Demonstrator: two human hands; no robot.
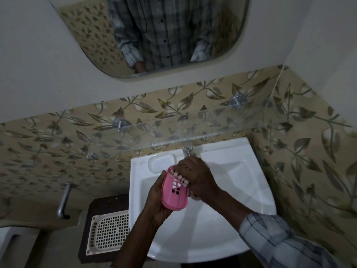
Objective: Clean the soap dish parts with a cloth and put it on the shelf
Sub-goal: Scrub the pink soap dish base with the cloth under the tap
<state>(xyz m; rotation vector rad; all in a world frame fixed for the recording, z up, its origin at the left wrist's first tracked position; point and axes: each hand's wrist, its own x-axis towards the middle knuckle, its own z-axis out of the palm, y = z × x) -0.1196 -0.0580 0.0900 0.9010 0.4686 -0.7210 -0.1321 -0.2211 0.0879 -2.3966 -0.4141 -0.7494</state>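
A pink soap dish part [173, 196] with square drain holes is held over the white sink [231, 190]. My left hand [156, 202] grips it from the left and below. My right hand [197, 178] is closed over its far end, pressing a light-coloured cloth [180, 177] against it; only a small bunch of cloth shows under the fingers. A clear glass shelf [154, 132] on metal pegs hangs on the wall above the sink.
A tap [187, 151] stands at the back of the sink, beside a moulded soap recess [161, 161]. A cream perforated tray [110, 231] lies on a dark stand to the left. A metal pipe [64, 200] juts from the patterned wall. A mirror [164, 35] hangs above.
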